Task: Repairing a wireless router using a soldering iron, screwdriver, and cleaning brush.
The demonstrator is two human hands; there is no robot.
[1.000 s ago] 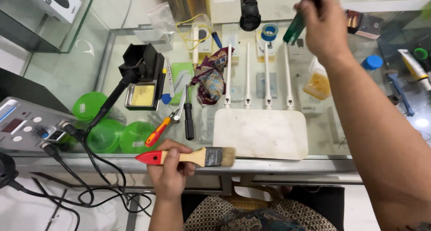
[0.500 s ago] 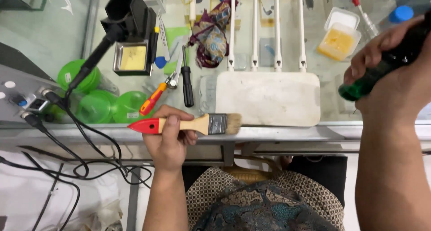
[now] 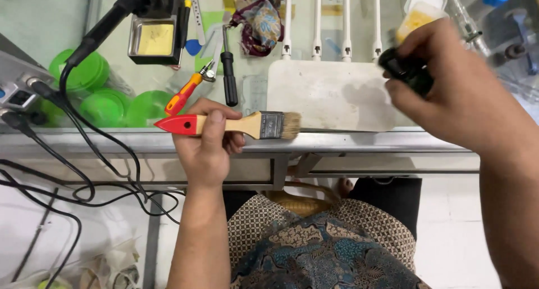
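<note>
White router (image 3: 331, 95) flat on the glass bench (image 3: 359, 142), four antennas pointing away: rigid, light, probably best gripped by the long edges. Right hand (image 3: 449, 92) clamped on a dark bottle-like thing (image 3: 409, 71) above its right corner, blurred. Left hand (image 3: 209, 148) wrapped round a wooden paintbrush (image 3: 236, 124) at the near edge; light, stiff handle, soft bristles. Beyond: solder stand (image 3: 151, 19), patterned cloth (image 3: 259, 17), pliers (image 3: 188, 92).

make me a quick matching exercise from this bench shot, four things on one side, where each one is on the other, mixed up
Things:
1. paintbrush
2. dark bottle
3. white router
4. patterned cloth

Places:
A. flat on the glass bench, antennas pointing away
B. in the left hand
C. bunched at the far side, left of the antennas
D. in the right hand

Pairs: 1-B, 2-D, 3-A, 4-C
</note>
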